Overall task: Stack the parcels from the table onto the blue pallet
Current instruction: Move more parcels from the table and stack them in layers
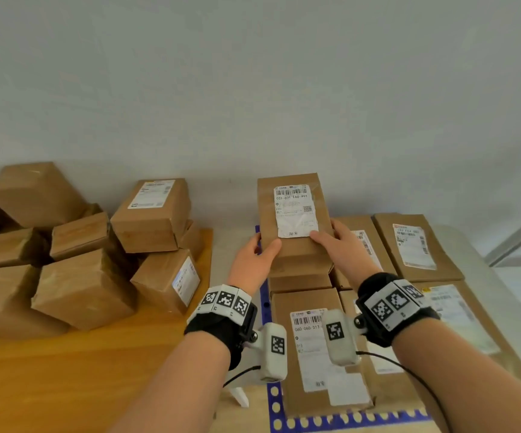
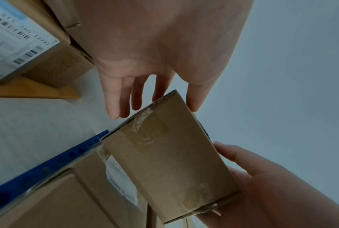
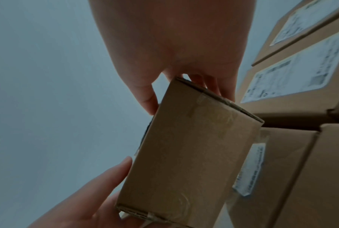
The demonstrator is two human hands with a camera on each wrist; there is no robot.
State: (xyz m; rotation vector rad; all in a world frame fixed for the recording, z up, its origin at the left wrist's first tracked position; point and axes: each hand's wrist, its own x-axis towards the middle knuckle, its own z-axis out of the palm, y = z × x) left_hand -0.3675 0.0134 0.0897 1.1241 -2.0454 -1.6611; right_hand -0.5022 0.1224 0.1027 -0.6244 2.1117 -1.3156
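Overhead, both hands grip 1 parcel point(image 1: 293, 220) above the blue pallet point(image 1: 265, 310), near a grey wall point(image 1: 253, 89).

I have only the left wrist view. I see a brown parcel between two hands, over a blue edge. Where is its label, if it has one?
Observer: The held parcel carries a white label on its top face, turned to the head camera.
Operator: How do the hands take it?
Observer: The left hand and right hand grip its near corners, thumbs on top.
Operator: Is work left on the table?
Observer: Yes. A pile of parcels sits unevenly on the wooden table.
Operator: And on the far side of the held one?
Observer: Flat parcels lie label-up on the blue pallet.
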